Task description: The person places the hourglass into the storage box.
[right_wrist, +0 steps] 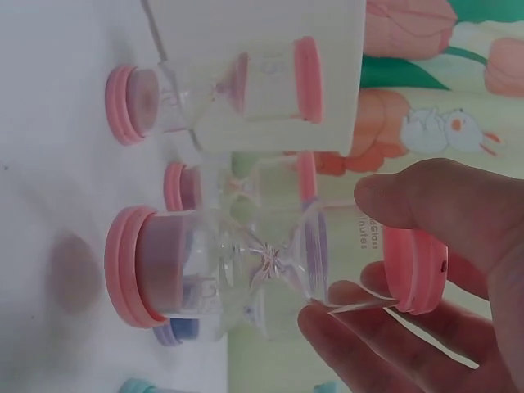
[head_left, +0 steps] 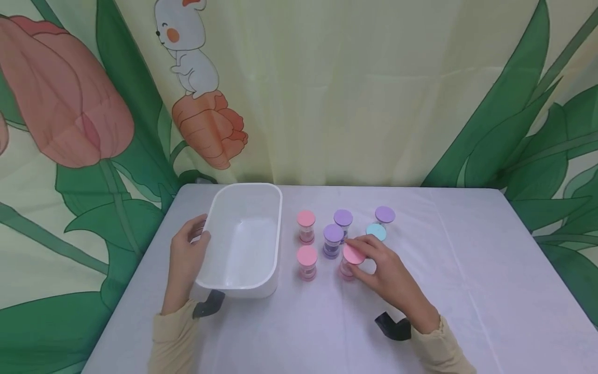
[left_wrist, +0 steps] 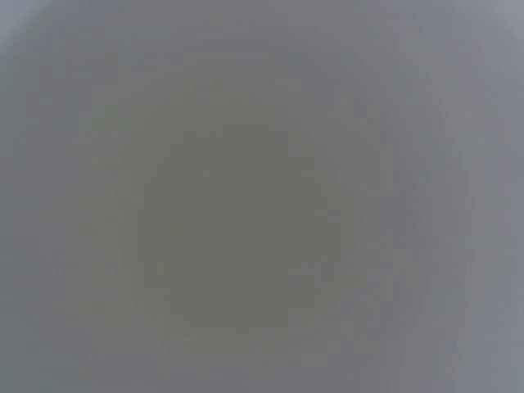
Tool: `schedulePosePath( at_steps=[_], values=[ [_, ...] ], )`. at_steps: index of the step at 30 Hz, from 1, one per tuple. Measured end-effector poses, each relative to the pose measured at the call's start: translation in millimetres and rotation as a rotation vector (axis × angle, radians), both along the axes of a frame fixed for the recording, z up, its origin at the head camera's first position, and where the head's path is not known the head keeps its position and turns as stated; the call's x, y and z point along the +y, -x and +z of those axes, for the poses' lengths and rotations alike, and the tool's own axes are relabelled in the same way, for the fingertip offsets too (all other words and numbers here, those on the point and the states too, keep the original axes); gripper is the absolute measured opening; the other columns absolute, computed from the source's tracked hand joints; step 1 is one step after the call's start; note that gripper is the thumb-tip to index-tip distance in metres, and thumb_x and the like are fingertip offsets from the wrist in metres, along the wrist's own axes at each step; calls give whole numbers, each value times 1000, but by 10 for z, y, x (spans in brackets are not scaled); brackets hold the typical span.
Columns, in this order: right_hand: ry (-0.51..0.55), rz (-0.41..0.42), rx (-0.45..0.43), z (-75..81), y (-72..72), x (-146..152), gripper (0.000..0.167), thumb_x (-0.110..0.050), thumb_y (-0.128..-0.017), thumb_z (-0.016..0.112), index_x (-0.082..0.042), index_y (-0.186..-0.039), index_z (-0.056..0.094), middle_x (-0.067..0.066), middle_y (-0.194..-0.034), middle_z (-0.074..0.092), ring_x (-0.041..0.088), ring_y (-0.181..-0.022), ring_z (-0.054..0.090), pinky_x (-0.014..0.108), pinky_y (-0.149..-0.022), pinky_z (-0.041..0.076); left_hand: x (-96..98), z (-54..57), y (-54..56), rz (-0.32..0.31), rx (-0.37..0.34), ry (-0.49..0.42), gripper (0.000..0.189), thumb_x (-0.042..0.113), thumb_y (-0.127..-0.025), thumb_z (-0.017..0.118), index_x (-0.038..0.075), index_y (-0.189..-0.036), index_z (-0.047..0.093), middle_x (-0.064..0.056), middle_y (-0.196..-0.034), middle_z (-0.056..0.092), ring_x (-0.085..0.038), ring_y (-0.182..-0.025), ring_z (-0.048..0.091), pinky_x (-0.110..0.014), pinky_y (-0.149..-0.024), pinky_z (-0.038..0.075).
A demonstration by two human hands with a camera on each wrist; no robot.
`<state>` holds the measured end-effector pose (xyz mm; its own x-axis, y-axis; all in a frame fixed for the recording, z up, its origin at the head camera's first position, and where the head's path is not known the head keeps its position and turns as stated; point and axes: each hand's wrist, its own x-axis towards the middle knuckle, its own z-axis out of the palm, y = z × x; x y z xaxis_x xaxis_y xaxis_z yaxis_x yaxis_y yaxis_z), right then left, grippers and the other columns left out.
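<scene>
A pink-capped hourglass [head_left: 352, 255] stands upright on or just above the white table [head_left: 467, 270], its top pinched by the right hand [head_left: 389, 271]; a steady grip should avoid knocking the nearest purple hourglass [head_left: 333, 236]. The left hand [head_left: 185, 255] rests, loosely curved, against the white bin [head_left: 259, 290].

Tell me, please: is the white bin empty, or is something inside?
Empty. In the head view, the bin's bare floor and inner walls show through its open top; the hourglasses in view are all outside.
</scene>
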<state>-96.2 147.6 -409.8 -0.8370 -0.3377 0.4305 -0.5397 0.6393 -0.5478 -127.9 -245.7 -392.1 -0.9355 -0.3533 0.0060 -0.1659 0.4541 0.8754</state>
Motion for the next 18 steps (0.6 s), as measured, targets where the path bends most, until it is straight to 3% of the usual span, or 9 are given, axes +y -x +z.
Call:
schedulePosePath(
  at_steps=[7,14,18],
  values=[
    [-5,12,-11,151,44,-6,51,-10,-77,84,-6,-124,68,-2,-113,64,12,-97,63,33,-82,58,-4,6,19,-10,-2,10,45,18,-100,47,15,-144,51,-13,-139,58,-34,-118,62,-51,-94,54],
    [31,44,43,313,52,-31,48,-7,-76,83,-5,-122,69,-2,-111,65,11,-96,63,20,-84,54,-23,11,-9,-14,-12,8,45,18,-100,47,14,-145,50,-14,-140,56,-35,-120,60,-53,-95,53],
    [34,48,51,419,52,-35,47,-6,-76,82,-4,-121,69,-1,-110,65,11,-94,63,21,-81,55,-12,-5,-17,-19,-12,-12,45,16,-100,48,14,-145,50,-14,-141,56,-34,-122,58,-52,-97,52]
  ],
)
